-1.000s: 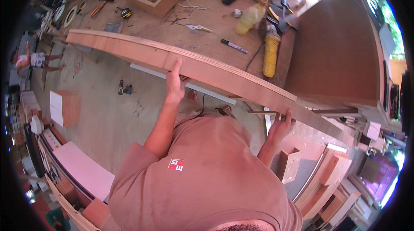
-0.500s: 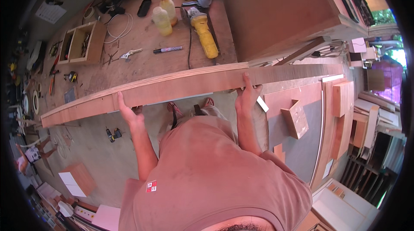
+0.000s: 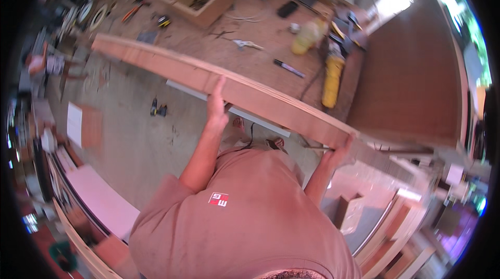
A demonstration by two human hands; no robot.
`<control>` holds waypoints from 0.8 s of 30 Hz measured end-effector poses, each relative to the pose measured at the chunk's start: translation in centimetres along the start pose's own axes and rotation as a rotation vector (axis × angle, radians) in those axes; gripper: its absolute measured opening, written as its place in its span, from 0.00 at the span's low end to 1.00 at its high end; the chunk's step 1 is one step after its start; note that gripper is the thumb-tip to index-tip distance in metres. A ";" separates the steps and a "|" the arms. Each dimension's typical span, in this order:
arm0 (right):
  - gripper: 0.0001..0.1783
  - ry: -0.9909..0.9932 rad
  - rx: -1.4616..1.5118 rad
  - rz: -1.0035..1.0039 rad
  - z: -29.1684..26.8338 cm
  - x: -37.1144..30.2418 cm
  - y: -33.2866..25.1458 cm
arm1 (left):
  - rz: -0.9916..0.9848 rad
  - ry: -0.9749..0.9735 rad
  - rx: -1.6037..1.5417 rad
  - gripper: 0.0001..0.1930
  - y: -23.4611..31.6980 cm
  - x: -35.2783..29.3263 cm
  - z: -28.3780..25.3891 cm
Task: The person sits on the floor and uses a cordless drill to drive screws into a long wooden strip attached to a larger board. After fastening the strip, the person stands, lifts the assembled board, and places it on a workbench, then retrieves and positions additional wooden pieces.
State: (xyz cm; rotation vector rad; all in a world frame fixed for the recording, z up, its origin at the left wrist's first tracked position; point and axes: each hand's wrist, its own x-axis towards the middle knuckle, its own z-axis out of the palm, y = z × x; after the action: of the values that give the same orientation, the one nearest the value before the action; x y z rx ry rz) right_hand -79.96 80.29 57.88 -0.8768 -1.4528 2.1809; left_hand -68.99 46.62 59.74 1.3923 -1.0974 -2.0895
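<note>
A long wooden board (image 3: 276,106) with a layered, plywood-like edge runs slantwise in front of me along the near side of the workbench (image 3: 203,50). My left hand (image 3: 216,108) grips it near the middle, thumb against the front face and the other fingers hidden underneath. Farther right, my right hand (image 3: 341,155) is closed on its lower edge, slightly blurred. Beyond the board on the bench lie a yellow angle grinder (image 3: 333,82), a dark marker pen (image 3: 289,68) and a small pale tool (image 3: 248,44).
A divided wooden box (image 3: 208,10), a tape measure (image 3: 163,21) and a yellowish bottle (image 3: 308,38) stand on the bench. A large brown panel (image 3: 409,81) rises at the right. On the floor are a cordless drill (image 3: 158,108) and a white-fronted box (image 3: 83,125). Another person (image 3: 49,65) is at far left.
My view has turned, so the bench things appear farther right. The board now slants down toward the right, its left end higher in view. Both hands keep hold of it.
</note>
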 end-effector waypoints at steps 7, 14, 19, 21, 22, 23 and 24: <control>0.41 0.023 -0.058 -0.084 1.4 -1.1 -0.9 | -0.059 -0.127 -0.086 0.36 1.6 -0.4 -2.3; 0.38 0.035 -0.138 -0.134 1.9 -1.5 -1.6 | 0.090 -0.131 -0.128 0.26 2.8 0.8 -4.1; 0.33 -0.010 -0.172 -0.177 1.0 0.1 -1.0 | 0.119 -0.108 -0.131 0.21 2.5 1.5 -4.1; 0.32 0.028 -0.215 -0.209 0.6 0.7 -0.6 | 0.139 -0.078 -0.102 0.19 3.2 1.3 -3.8; 0.31 0.023 -0.213 -0.201 0.2 1.1 -0.5 | 0.139 -0.066 -0.063 0.19 2.9 1.5 -3.8; 0.31 0.018 -0.208 -0.191 0.3 0.9 -0.5 | 0.142 -0.054 -0.022 0.18 2.4 1.9 -4.0; 0.30 0.012 -0.204 -0.180 0.3 0.9 -0.6 | 0.144 -0.042 0.019 0.19 1.9 2.2 -4.2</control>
State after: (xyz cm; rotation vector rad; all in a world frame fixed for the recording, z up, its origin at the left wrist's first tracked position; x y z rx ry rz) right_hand -80.80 80.90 58.26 -0.7888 -1.7006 1.9192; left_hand -66.33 42.27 59.13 1.2435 -1.2005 -2.0189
